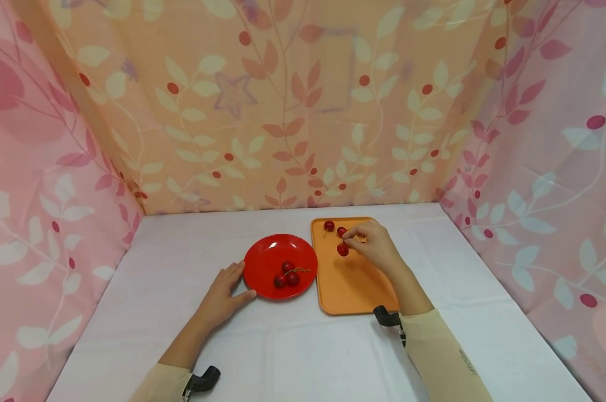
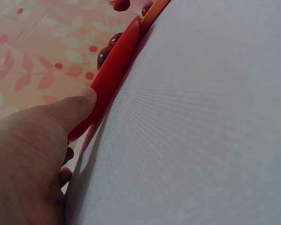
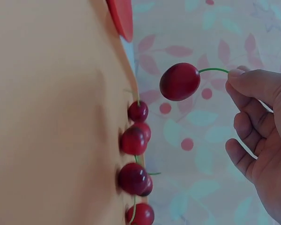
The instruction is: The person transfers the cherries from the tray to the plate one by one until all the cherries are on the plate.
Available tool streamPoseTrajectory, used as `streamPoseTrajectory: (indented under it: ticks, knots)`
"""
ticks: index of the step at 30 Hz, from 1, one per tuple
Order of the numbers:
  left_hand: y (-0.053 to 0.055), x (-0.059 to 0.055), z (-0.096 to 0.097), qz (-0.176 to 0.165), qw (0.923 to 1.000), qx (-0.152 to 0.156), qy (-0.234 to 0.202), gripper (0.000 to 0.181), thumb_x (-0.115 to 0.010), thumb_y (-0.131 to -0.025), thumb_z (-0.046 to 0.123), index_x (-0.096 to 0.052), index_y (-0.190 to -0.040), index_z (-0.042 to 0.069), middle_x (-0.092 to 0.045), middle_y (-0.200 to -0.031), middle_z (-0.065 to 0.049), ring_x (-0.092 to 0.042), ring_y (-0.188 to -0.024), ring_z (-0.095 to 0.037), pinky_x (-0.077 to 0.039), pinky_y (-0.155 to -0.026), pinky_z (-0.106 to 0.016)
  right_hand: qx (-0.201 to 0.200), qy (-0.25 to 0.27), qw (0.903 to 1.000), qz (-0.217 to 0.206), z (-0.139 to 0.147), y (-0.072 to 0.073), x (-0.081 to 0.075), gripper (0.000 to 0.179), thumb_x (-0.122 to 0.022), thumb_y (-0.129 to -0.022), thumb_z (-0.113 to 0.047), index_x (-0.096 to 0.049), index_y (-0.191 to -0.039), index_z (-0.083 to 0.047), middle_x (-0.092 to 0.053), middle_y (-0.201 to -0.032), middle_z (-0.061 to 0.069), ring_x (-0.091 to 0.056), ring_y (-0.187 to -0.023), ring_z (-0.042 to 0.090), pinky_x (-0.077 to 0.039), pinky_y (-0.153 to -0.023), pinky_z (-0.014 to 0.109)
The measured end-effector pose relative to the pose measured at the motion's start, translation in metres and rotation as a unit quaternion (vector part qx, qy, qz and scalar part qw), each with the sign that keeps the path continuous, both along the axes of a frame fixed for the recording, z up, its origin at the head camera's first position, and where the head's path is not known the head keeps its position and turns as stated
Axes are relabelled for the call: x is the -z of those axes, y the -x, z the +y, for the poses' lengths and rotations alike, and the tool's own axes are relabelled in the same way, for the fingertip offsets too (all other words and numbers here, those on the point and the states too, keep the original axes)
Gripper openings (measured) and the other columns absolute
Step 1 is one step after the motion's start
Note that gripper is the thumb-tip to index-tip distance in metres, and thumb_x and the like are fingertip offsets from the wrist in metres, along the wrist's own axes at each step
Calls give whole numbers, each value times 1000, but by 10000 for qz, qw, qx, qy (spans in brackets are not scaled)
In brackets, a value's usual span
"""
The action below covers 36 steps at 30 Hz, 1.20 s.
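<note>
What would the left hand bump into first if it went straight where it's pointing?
The red plate: the left hand is right at its rim and looks to be touching it.

left hand (image 1: 223,297) spread, right hand (image 1: 376,245) raised, pinching

An orange leaf-print cloth (image 1: 282,67) backs the white table (image 1: 303,352) at its far edge; pink cloths (image 1: 31,184) flank both sides.

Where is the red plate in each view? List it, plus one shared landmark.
Head: red plate, lower half, just left of centre.
Left wrist: red plate, edge-on, upper left.
Right wrist: red plate, partly, top edge, just left of centre.
Shared landmark: the orange tray, in all three.
</note>
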<state>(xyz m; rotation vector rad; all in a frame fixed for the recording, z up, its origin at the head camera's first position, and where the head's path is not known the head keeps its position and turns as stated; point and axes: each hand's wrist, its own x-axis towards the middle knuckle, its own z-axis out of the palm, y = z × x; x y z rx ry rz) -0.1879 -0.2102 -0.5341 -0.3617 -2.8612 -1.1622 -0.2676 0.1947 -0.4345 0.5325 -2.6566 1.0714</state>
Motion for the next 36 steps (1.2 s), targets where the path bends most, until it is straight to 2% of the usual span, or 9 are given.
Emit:
streamPoseTrajectory:
  ticks: [7,13,17,23,29,36]
  knots:
    - [1,1,0,-48,10000,9,13,91,-78,-89,46,-35,-160,10,-38,-164,-9,-24,-156,-31,-12,-128,-57,-311,-17,9993,215,-16,6,-2,6,-80,-90,-14,-81,-95,-18,-74,-92,-3,-59,-95,26,-52,-83,42]
    - [0,1,0,-88,10000,-21,40,92,-78,-88,48,-34,-161,12,-37,-165,-8,-24,-156,-31,-13,-128,-57,-481,-13,9988,132,-33,9,-7,5,-80,-90,-18,-81,-95,-19,-70,-93,-6,-58,-94,22,-54,-78,38]
    - [0,1,0,-91,9999,-39,23,92,-78,-88,48,-34,-161,12,-37,-165,-8,-24,-156,-30,-12,-128,-57,-732,132,9971,150,-48,11,-10,4,-80,-91,-17,-80,-94,-18,-69,-94,-6,-58,-94,21,-56,-81,40]
    - [0,0,-1,-65,10000,-29,-2,92,-78,-88,47,-34,-161,12,-37,-165,-7,-24,-156,-30,-12,-128,-56,-1047,-127,9940,299,-74,12,-15,7,-79,-91,-15,-80,-92,-23,-71,-93,-11,-57,-95,13,-56,-85,34]
    - [0,1,-2,-21,10000,-3,-50,91,-78,-89,46,-34,-161,12,-37,-164,-7,-24,-156,-30,-12,-128,-57,-1315,-85,9912,138,-96,9,-15,7,-79,-91,-15,-81,-96,-19,-71,-91,-12,-57,-96,15,-56,-85,38]
    - [-1,0,-2,-38,10000,3,-31,91,-77,-89,47,-33,-161,12,-37,-165,-8,-24,-156,-31,-13,-128,-57,-1569,-242,9873,-52,-118,8,-8,8,-78,-92,-15,-81,-95,-22,-69,-93,-13,-59,-98,20,-55,-83,33]
